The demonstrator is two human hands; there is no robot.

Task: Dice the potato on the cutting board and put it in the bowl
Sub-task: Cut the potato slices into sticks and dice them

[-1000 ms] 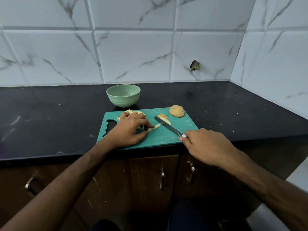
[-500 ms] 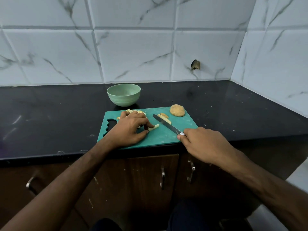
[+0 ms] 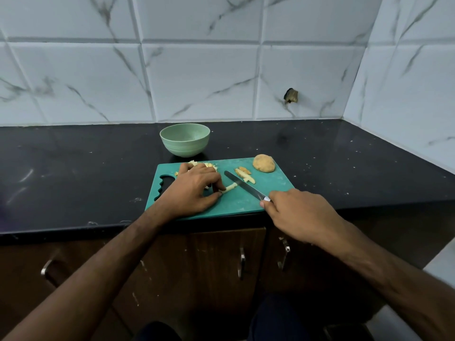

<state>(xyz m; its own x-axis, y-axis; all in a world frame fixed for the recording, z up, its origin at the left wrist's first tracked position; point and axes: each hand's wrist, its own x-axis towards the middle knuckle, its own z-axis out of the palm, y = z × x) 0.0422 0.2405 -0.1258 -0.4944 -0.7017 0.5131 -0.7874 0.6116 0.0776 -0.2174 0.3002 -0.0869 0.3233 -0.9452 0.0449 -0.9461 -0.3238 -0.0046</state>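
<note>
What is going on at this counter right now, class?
A person is dicing potato on a green cutting board. The left hand pinches a pale potato stick against the board, while the right hand holds a knife with its blade just right of that stick. More strips and an uncut potato half wait on the board. The green bowl behind it looks empty.

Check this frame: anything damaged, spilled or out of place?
One thing: a chipped hole in the wall tile behind the counter, dark and ragged. The board, bowl and potato pieces look normal.
</note>
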